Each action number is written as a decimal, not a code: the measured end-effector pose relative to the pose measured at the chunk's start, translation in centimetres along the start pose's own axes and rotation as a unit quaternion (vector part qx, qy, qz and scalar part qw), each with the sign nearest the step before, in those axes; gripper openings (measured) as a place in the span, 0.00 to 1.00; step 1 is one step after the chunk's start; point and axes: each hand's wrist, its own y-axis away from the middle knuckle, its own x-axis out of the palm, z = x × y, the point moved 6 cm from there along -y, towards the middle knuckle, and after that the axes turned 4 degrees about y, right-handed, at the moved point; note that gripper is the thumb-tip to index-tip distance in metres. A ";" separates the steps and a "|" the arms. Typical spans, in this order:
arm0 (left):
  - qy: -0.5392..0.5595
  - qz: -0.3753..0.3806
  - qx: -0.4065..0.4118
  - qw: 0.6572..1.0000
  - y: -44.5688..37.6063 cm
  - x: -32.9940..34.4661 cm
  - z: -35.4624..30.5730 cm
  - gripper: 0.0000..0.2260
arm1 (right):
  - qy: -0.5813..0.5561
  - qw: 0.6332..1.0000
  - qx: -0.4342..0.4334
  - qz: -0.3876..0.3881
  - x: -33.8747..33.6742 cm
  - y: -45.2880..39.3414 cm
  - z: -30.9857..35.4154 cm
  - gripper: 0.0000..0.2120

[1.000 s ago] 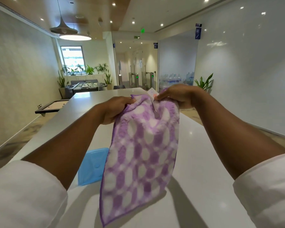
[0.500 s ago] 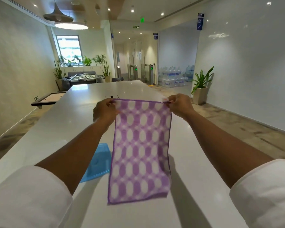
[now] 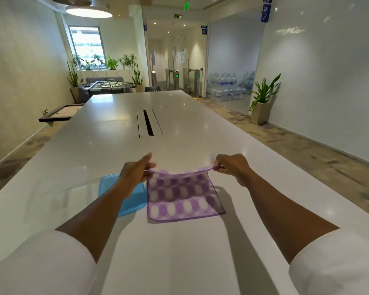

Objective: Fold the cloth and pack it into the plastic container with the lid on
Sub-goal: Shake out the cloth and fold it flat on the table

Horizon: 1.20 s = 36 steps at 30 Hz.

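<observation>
The cloth (image 3: 184, 194) was being laid flat on the counter (image 3: 179, 252) for folding, judged as the step in hand; no fold was made yet. Its near half lay on the counter, its far edge was held just above it. The left hand (image 3: 136, 171) pinched the far left corner, the right hand (image 3: 232, 167) pinched the far right corner; both were closed narrow on the cloth. The far edge was pulled fairly taut between them, with a slight sag at the middle.

To do it well, the tension should be kept even so the cloth lands without wrinkles, and the far corners should be lowered together toward 12 o'clock. The near edge should be kept square to the body. Care is needed at 9 o'clock, where a blue lid (image 3: 124, 192) lay just beside the cloth, partly hidden by the left forearm; whether cloth and lid touched could not be told. The container body could not be made out.

Both arms were stretched forward, almost straight, forearms bare, white sleeves (image 3: 41, 262) at the elbows. The left thumb pointed up toward 12 o'clock. The wrists were level, hands well apart.
</observation>
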 end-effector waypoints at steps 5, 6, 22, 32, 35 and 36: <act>-0.073 -0.035 -0.042 0.996 0.4 -1.6 3.9 0.11 | 0.057 0.993 0.070 0.070 1.6 0.7 -3.4 0.07; -0.102 -0.042 -0.050 0.993 0.4 -1.8 4.8 0.12 | 0.064 0.991 0.086 0.081 1.9 0.9 -4.0 0.05; -0.269 -0.037 -0.182 0.945 1.6 -1.4 10.2 0.13 | 0.188 0.964 0.161 0.098 3.5 2.5 -8.7 0.03; -0.377 0.038 -0.200 0.903 2.1 -1.2 10.9 0.13 | 0.164 0.970 0.158 0.089 2.9 2.5 -9.7 0.04; -0.365 0.027 -0.183 0.912 1.9 -1.5 11.1 0.14 | 0.160 0.971 0.156 0.090 2.8 2.5 -9.7 0.08; -0.339 0.013 -0.169 0.926 2.1 -1.4 10.6 0.16 | 0.159 0.971 0.155 0.089 2.8 2.4 -9.7 0.08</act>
